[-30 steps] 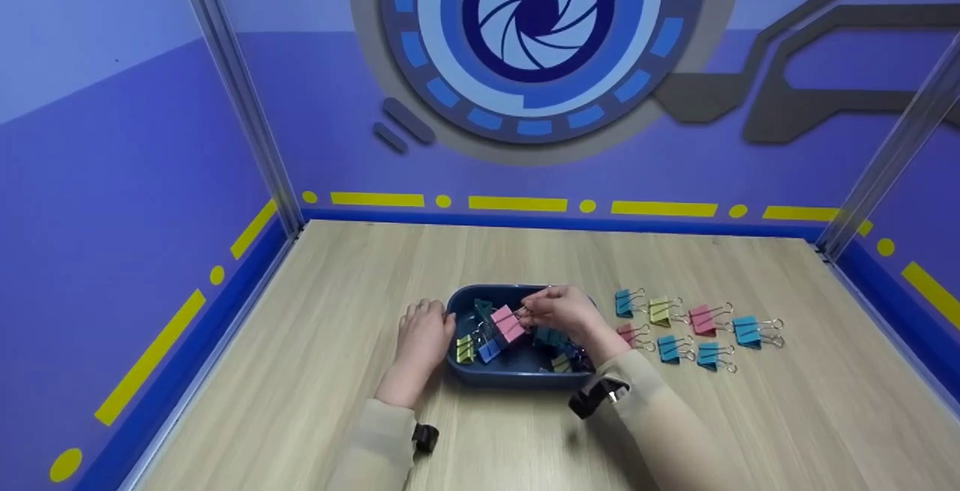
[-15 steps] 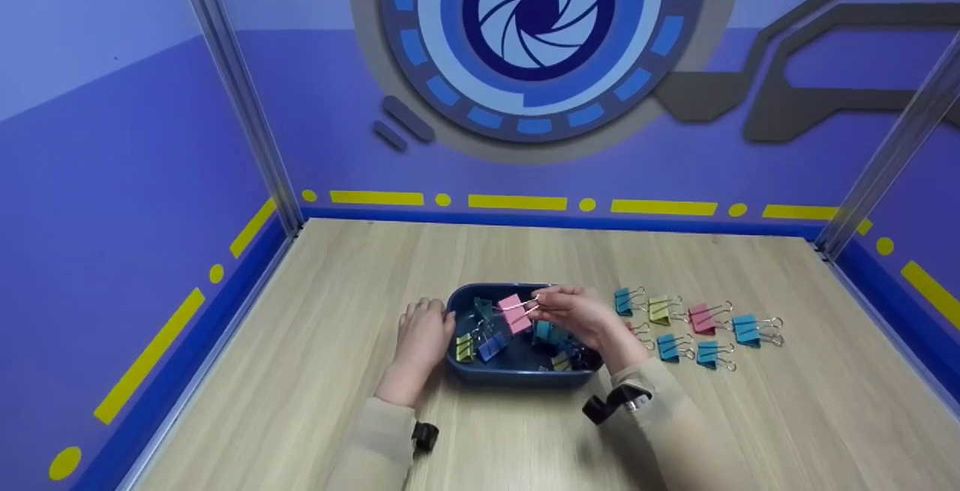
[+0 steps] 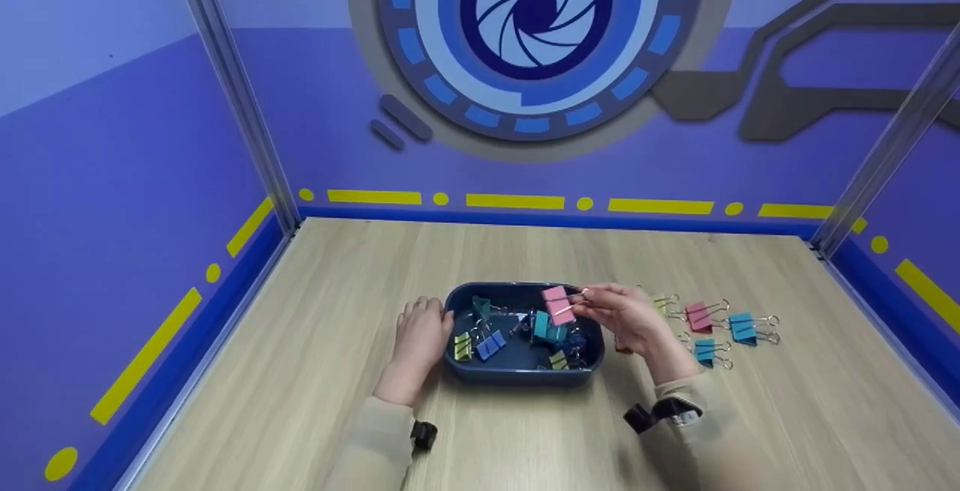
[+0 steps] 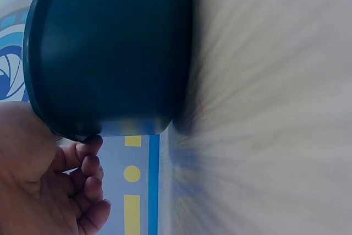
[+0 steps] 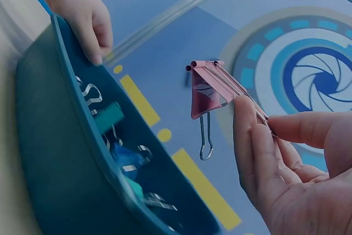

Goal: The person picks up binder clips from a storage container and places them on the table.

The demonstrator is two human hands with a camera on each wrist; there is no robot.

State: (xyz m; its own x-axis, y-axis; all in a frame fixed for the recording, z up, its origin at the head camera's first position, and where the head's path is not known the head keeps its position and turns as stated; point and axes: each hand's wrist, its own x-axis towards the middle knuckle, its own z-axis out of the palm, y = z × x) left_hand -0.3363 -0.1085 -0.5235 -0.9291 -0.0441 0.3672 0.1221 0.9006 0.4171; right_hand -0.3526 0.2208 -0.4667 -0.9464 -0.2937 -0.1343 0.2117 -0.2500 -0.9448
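Observation:
My right hand [image 3: 636, 320] pinches a pink binder clip [image 3: 556, 306] by one wire handle. The clip is raised over the right part of a dark blue bin [image 3: 517, 378]; in the right wrist view its other handle hangs down. At the bin's left end my left hand [image 3: 421, 333] grips the rim, thumb over the edge and fingers curled outside. Inside the bin lie a purple-blue clip [image 3: 491, 344], a yellow clip [image 3: 462, 346], a teal clip [image 3: 549, 328], a dark green clip [image 3: 481, 307] and others.
Right of the bin, binder clips stand in two rows, including a pink clip [image 3: 700, 317], a blue clip [image 3: 744, 328] and another blue clip [image 3: 706, 353]. My right hand hides some of them. Blue panels edge the wooden table [image 3: 337, 273] at the back and sides.
My right hand has lifted the pink binder clip from among the others in the bin and carried it right, toward the bin's right end. The left hand has stayed at the rim.

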